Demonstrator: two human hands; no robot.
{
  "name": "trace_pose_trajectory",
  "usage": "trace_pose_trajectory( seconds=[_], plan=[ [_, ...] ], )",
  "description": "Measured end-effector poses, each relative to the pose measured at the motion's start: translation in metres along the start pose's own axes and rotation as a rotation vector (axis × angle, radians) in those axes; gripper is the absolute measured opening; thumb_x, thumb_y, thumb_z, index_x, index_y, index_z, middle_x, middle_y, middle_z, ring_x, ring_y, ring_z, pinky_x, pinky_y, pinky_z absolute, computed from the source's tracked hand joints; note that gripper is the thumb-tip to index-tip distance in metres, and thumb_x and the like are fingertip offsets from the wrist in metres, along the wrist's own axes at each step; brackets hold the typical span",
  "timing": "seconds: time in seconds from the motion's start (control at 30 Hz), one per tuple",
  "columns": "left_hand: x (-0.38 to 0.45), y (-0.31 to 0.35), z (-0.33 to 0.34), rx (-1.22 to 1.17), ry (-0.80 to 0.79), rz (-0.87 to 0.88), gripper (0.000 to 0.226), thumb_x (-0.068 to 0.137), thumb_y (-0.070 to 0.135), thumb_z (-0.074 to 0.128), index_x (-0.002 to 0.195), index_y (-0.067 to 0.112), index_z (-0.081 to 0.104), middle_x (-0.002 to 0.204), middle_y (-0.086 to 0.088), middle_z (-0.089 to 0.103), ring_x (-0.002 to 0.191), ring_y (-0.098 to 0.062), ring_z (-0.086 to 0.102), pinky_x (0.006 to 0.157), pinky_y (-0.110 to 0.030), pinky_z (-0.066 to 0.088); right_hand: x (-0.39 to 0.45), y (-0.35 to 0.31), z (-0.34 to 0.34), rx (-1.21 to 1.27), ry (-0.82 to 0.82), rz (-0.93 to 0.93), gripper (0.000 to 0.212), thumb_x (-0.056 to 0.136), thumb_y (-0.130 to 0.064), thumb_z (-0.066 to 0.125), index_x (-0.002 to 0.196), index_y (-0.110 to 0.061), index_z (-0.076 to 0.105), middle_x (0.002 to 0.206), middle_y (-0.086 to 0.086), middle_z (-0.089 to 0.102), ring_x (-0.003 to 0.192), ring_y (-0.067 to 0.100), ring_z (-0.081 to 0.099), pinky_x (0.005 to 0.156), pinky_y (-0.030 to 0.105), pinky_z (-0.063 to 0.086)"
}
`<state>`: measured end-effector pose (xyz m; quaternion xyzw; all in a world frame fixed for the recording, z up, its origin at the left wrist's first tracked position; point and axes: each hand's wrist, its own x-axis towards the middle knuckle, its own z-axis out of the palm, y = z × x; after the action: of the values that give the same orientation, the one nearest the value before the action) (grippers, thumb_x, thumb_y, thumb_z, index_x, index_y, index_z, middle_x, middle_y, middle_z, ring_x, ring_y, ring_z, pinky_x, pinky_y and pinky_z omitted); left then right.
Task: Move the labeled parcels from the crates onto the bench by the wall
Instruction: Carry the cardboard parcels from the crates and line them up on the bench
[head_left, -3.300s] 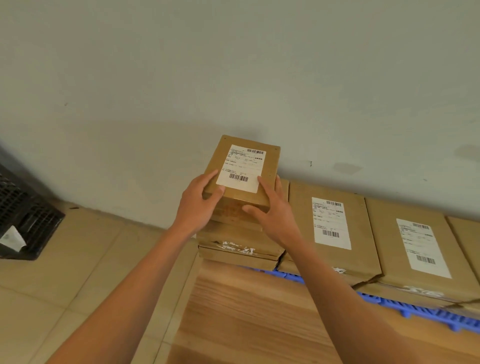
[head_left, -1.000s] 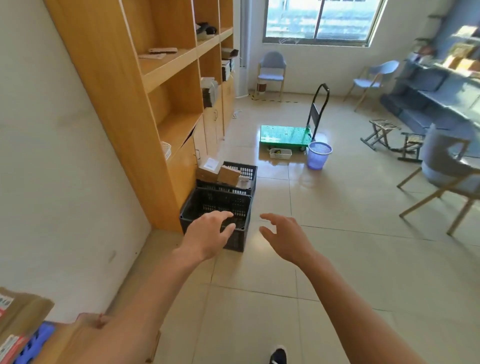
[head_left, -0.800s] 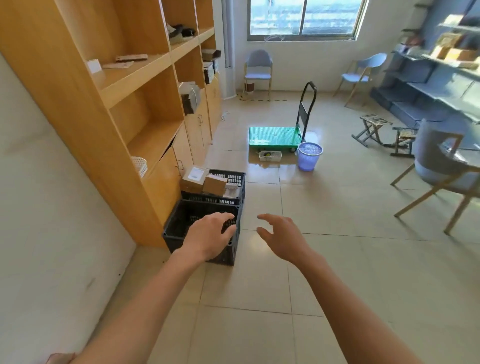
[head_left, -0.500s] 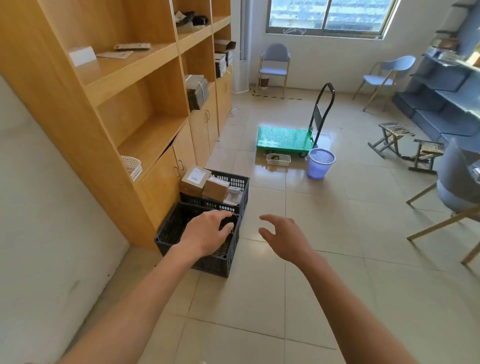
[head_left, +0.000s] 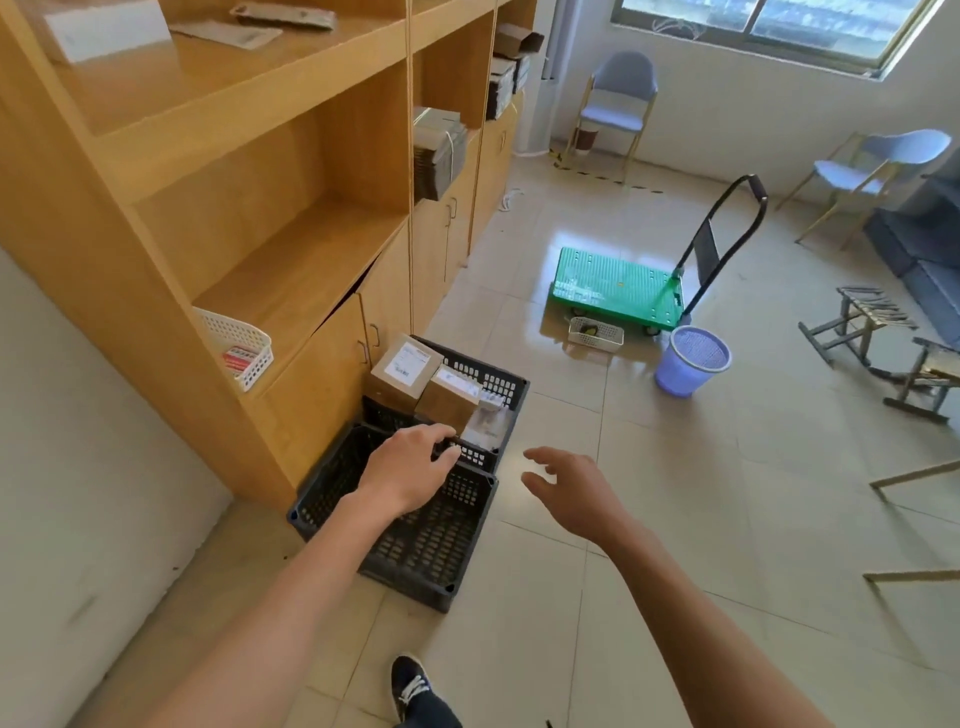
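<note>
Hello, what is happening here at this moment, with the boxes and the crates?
A person is reaching with both hands, holding nothing, toward two black crates on the floor beside the wooden shelving. The left hand is over the near crate, which looks empty; the right hand is over bare floor. The far crate holds cardboard parcels.

glossy pale floor tiles catching window glare, black perforated plastic crates, matt brown cardboard parcels with white paper labels, smooth light wood shelving, shiny green plastic trolley deck, lilac mesh plastic bin
</note>
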<state>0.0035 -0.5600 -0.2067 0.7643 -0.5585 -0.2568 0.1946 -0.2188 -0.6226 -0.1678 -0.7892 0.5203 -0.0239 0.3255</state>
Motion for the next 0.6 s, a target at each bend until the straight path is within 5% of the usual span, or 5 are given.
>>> trace_pose_trajectory(
  seconds=[0.33, 0.6],
  plan=[
    [0.144, -0.038, -0.013, -0.100, -0.053, -0.164, 0.041, 0.101, 0.049, 0.051, 0.139, 0.034, 0.055, 0.134, 0.008, 0.062, 0.121, -0.015, 0.058, 0.099, -0.040, 0.051, 0.174, -0.004, -0.008, 0.145, -0.131, 0.049, 0.040, 0.100, -0.032, 0.059, 0.139, -0.020, 0.058, 0.137, 0.000, 0.062, 0.119, 0.015, 0.059, 0.091, 0.024, 0.046],
    [0.281, -0.065, 0.028, -0.200, -0.089, -0.397, 0.042, 0.101, 0.049, 0.051, 0.141, 0.037, 0.052, 0.138, 0.011, 0.058, 0.127, -0.015, 0.054, 0.103, -0.040, 0.050, 0.358, 0.053, 0.004, 0.203, -0.300, 0.083, 0.039, 0.101, -0.031, 0.058, 0.139, -0.020, 0.058, 0.137, -0.002, 0.061, 0.118, 0.013, 0.060, 0.091, 0.022, 0.043]
  ],
)
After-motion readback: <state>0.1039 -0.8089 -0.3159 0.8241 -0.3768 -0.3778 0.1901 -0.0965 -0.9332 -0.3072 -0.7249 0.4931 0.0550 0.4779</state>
